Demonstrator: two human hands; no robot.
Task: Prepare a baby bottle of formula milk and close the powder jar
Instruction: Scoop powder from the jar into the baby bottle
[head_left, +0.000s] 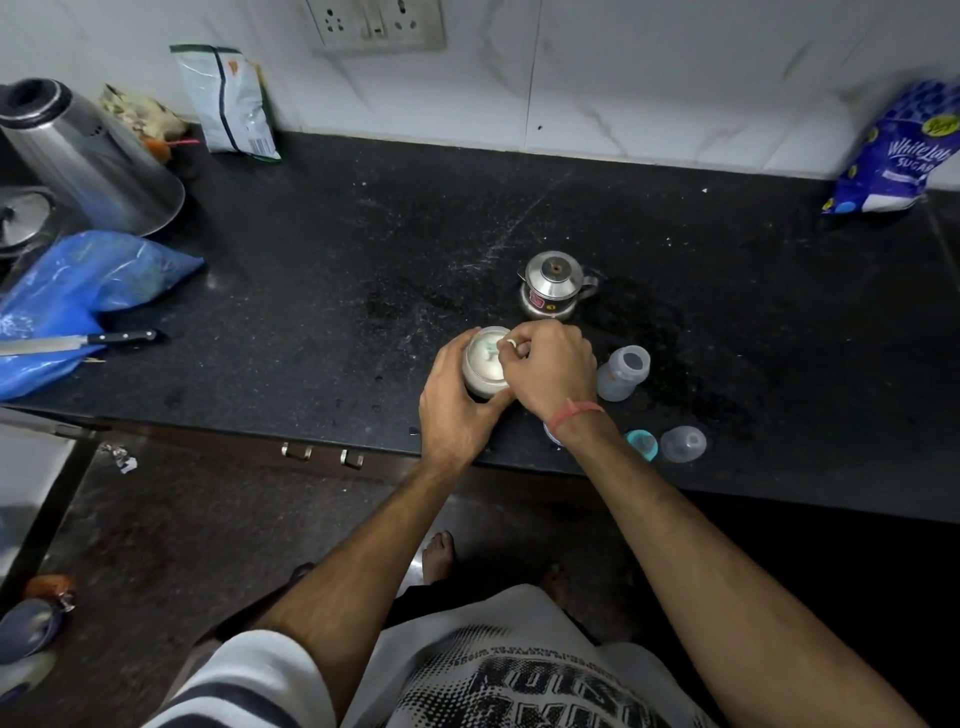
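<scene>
Two hands meet at the open powder jar (485, 364) near the counter's (311, 260) front edge; the left hand (457, 400) wraps its side, steadying it upright; the right hand (550, 369) pinches a small scoop (493, 349) over the mouth; whether it carries powder I cannot tell. Just right of that hand the baby bottle (623, 373) stands uncapped, mouth up, so the scooping hand is nearer; a short sideways carry looks likely; its teat ring (642, 444) and cap (684, 444) lie at the edge.

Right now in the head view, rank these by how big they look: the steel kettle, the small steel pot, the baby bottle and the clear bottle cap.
1. steel kettle
2. small steel pot
3. baby bottle, only slightly smaller than the pot, so that order is unsure
4. clear bottle cap
</scene>
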